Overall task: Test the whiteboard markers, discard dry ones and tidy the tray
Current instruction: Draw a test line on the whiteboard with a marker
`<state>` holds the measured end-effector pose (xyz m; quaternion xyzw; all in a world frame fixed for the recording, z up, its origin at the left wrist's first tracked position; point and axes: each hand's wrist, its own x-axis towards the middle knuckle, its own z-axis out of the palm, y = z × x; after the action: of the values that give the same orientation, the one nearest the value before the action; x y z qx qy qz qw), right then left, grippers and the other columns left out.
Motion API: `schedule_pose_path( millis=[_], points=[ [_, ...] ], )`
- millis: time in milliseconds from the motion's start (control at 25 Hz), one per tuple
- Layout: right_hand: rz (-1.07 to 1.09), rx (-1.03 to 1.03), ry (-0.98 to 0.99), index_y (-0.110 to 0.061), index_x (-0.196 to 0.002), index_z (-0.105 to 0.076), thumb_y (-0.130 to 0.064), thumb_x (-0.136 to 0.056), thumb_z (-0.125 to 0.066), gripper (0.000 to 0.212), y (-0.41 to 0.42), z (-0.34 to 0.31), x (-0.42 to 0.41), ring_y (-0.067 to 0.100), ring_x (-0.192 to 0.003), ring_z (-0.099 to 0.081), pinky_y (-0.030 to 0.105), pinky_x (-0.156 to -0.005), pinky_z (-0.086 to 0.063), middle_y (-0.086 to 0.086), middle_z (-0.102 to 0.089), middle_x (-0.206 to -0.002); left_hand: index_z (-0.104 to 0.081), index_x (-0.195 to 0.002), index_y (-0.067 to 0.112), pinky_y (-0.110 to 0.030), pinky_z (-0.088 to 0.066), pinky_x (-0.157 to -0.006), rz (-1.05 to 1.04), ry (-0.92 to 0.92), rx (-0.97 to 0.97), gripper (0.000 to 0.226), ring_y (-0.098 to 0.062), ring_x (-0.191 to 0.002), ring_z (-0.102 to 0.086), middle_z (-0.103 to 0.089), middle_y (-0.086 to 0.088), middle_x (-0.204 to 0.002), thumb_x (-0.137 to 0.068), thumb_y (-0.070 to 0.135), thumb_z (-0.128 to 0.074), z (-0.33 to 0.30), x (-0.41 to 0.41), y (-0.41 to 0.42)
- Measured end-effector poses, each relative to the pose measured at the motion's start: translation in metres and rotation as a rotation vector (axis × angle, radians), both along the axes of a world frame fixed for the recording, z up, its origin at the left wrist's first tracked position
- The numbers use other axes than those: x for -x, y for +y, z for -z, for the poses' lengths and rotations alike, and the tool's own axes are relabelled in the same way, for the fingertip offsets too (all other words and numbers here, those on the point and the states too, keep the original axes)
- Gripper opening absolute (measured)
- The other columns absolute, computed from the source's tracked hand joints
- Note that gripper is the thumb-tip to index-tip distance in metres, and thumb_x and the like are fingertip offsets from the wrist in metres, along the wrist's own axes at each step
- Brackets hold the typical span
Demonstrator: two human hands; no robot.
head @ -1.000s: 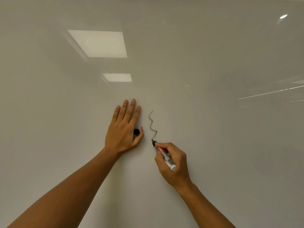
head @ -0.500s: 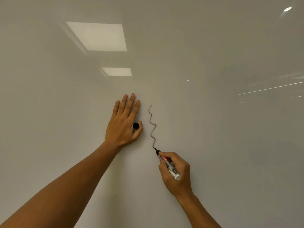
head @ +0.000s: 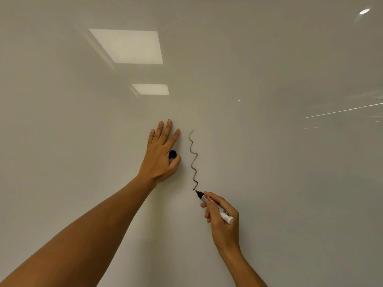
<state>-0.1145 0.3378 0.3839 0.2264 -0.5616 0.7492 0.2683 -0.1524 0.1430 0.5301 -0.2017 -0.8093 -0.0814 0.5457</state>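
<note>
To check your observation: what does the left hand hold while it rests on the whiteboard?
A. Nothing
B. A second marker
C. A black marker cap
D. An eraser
C: the left hand pinches a black cap between thumb and forefinger, fingers straight against the whiteboard.

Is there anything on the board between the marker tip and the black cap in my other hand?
Only the wavy black line drawn on the glossy white board. Nothing solid lies between the white marker in the right hand and the black cap pinched by the left hand.
</note>
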Motion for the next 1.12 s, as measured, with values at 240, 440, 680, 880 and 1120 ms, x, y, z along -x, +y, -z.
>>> schedule_pose_path(
  millis=[240, 440, 680, 880, 1120],
  points=[
    [-0.101, 0.063, -0.072, -0.016, -0.095, -0.074, -0.003, -0.094, -0.062, 0.018, 0.014, 0.005, -0.032, 0.02, -0.056, -0.051, 0.034, -0.055, -0.046, 0.014, -0.066, -0.073, -0.04, -0.149, 0.015, -0.042, 0.006, -0.124, 0.099, -0.169, -0.132, 0.063, -0.02, -0.152, 0.009, -0.009, -0.003, -0.165, -0.086, 0.024, -0.038, 0.009, -0.022, 0.006],
    [-0.241, 0.156, -0.165, -0.013, -0.098, -0.078, -0.007, -0.093, -0.064, 0.016, 0.021, 0.017, -0.057, 0.025, -0.062, -0.051, 0.035, -0.06, -0.048, 0.021, -0.07, -0.084, -0.034, -0.151, 0.016, -0.031, -0.008, -0.123, 0.094, -0.308, -0.173, 0.057, -0.018, -0.151, 0.014, -0.004, -0.001, -0.165, -0.095, 0.016, -0.044, 0.04, -0.048, 0.009],
    [-0.347, 0.159, -0.202, -0.004, -0.095, -0.077, -0.011, -0.1, -0.049, 0.029, 0.022, 0.03, -0.082, 0.027, -0.061, -0.054, 0.033, -0.056, -0.05, 0.025, -0.068, -0.08, -0.056, -0.134, 0.015, -0.034, -0.033, -0.116, 0.126, -0.227, -0.367, 0.047, -0.015, -0.152, -0.007, -0.024, -0.004, -0.162, -0.092, -0.004, -0.049, 0.088, -0.079, 0.017],
    [-0.434, 0.155, -0.257, -0.005, -0.093, -0.075, -0.022, -0.083, -0.059, 0.025, 0.019, 0.041, -0.102, 0.024, -0.058, -0.054, 0.032, -0.052, -0.048, 0.021, -0.063, -0.075, -0.069, -0.119, 0.013, -0.038, -0.052, -0.101, 0.225, -0.302, -0.488, 0.056, -0.019, -0.122, -0.06, -0.058, -0.004, -0.14, -0.083, -0.021, -0.044, 0.136, -0.104, 0.021],
    [-0.517, 0.123, -0.35, -0.006, -0.091, -0.076, -0.022, -0.079, -0.061, 0.025, 0.013, 0.083, -0.126, 0.021, -0.055, -0.05, 0.032, -0.049, -0.044, 0.02, -0.06, -0.073, -0.075, -0.093, 0.016, -0.026, -0.056, -0.084, 0.268, -0.41, -0.481, 0.063, -0.004, -0.101, -0.065, -0.071, 0.005, -0.107, -0.065, -0.029, -0.039, 0.214, -0.135, 0.017]
  ],
)
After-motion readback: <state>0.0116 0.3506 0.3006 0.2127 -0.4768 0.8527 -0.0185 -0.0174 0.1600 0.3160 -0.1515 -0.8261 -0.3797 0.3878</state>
